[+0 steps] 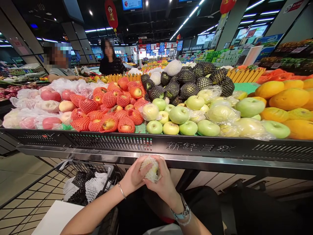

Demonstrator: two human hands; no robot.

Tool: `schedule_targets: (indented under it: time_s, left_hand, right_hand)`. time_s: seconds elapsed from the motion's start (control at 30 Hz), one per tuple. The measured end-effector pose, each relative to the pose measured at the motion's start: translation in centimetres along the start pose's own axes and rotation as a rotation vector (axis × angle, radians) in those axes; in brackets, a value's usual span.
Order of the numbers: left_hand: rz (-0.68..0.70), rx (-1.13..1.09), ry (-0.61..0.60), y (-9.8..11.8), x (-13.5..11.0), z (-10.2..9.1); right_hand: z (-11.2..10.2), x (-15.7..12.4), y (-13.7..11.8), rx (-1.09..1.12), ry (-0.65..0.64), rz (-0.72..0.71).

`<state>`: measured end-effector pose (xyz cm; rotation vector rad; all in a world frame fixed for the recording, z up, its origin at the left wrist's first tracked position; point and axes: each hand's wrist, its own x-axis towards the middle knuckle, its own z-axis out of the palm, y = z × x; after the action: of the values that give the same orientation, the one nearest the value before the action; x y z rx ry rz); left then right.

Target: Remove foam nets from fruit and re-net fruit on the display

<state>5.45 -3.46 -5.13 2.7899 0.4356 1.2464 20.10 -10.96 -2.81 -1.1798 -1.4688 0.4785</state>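
A long black stand (156, 147) crosses the whole view, its front wall slotted and marked with raised characters. Below it at lower left is a wire cart (22, 189). Along the stand, from left to right, lie several heaps: pink fruit (50, 95) partly in clear bags, red fruit (109, 99) in orange-red foam nets, green apples (179, 115), some of them wrapped in clear film, and large yellow fruit (290, 98) at the far right. Behind the apples rises a pile of dark fruit (187, 75) in black nets, with a white-netted piece (173, 68) on top. Across the stand are two people, one in a dark top (111, 67) and one in a grey top (61, 72) further left. In the cart a white sheet (57, 218) lies nearest the viewer, with black and white nets (96, 186) bunched beyond it. The left hand (134, 173) and right hand (163, 183) meet just in front of the stand's lower edge, both curled partway closed around one film-wrapped fruit (152, 167); it is cupped between them, below the stand's front wall and apart from the heaps. The right wrist wears a watch (181, 210), the left a thin bracelet (121, 190)
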Motion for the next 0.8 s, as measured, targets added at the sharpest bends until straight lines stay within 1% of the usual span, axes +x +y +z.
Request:
schedule_targets:
  time_s: [0.07,0.23,0.4,0.5,0.6,0.67,0.77,0.8]
  left_hand:
    - [0.032,0.023,-0.01,-0.1,-0.1,0.0]
    - [0.022,0.022,-0.019,-0.4,-0.5,0.4]
    - [-0.082,-0.009,-0.061,-0.4,-1.0,0.6]
    - [-0.057,-0.027,-0.053,-0.4,-1.1,0.5]
    - [-0.101,-0.04,-0.069,-0.2,-0.8,0.3]
    - [-0.064,-0.032,-0.045,0.0,-0.5,0.1]
    - [0.064,-0.003,-0.002,0.1,-0.1,-0.3]
    - [0.069,0.005,0.002,0.1,0.0,-0.4]
  right_hand:
    - [0.0,0.0,0.1,0.001,-0.003,0.006]
    - [0.0,0.0,0.1,-0.002,-0.006,0.018]
    - [0.0,-0.1,0.0,0.0,0.008,0.006]
    - [0.0,-0.3,0.0,0.005,0.011,0.003]
    - [-0.1,-0.4,0.1,0.052,0.012,0.013]
    - [-0.2,-0.4,0.4,0.124,0.015,0.036]
    - [-0.5,-0.3,0.8,0.267,0.02,0.102]
    - [-0.6,-0.2,0.8,0.304,0.023,0.124]
